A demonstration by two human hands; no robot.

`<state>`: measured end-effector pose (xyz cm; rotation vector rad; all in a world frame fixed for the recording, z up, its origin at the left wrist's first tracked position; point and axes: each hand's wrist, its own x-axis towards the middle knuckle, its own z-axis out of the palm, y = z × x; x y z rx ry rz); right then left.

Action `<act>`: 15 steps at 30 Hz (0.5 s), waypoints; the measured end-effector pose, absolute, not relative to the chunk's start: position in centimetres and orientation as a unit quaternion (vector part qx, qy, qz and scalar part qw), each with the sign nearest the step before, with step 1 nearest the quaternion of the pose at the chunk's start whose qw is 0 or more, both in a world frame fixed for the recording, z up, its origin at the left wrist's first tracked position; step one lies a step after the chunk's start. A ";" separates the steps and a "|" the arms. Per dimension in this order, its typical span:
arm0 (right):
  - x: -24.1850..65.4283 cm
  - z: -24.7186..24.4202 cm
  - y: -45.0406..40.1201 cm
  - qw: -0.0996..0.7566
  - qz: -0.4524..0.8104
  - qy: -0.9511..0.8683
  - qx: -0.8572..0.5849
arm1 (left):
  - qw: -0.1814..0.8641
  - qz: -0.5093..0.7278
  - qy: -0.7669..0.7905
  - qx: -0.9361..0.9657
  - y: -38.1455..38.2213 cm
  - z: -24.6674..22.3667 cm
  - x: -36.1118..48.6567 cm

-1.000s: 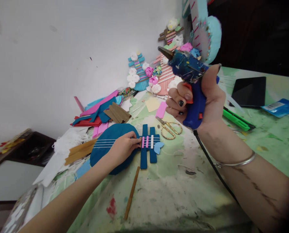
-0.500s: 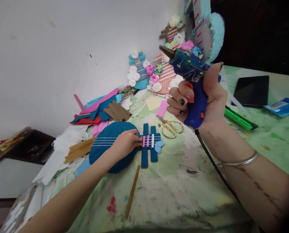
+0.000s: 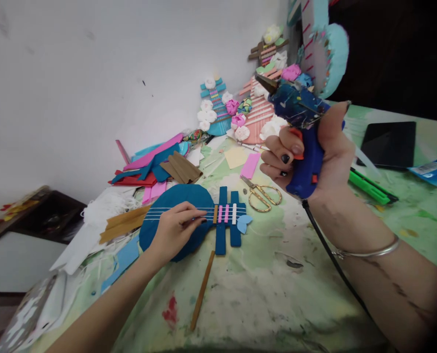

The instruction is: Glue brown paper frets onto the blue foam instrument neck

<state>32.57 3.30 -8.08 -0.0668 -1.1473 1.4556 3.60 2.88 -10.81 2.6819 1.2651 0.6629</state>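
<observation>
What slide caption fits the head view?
Left hand presses white strings on a teal foam guitar; right hand holds a blue glue gun aloft.

A single head-worn camera looked forward and down across the paint-stained green tabletop [image 3: 270, 294], tilted so that the far edge rose toward two o'clock. It sat close above the work: both forearms entered from the bottom edge, the left from seven o'clock, the right from four o'clock. The right hand [image 3: 314, 152] came nearest the lens, filling the upper right; the left hand [image 3: 174, 230] lay farther off, near centre. The white wall [image 3: 93, 88] closed the view from nine to twelve o'clock. No second view overlapped with it.
</observation>
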 end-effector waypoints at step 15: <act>32.1 -7.9 2.7 0.580 0.638 -0.502 -0.069 | 0.135 0.028 0.561 0.816 -8.3 -13.3 1.8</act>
